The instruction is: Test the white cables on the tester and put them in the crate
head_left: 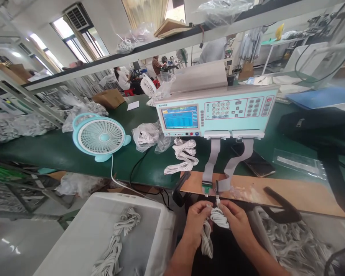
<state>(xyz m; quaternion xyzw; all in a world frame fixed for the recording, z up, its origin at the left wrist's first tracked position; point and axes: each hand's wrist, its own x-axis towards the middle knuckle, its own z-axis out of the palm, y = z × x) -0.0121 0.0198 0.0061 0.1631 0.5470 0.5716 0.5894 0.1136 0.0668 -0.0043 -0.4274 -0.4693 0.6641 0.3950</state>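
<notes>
At lower centre, the left hand [196, 216] pinches a plug [208, 205] just below the green board [207, 189], the right hand [236, 215] pinching coiled cable [219, 218] beside it.

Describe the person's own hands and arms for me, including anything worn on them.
The left hand and right hand are bare, without gloves. Both forearms are uncovered as far as the picture shows them: no sleeve, watch or bracelet is visible, nor any clear marking. The fingers are too small and partly hidden to rule out a ring.
</notes>
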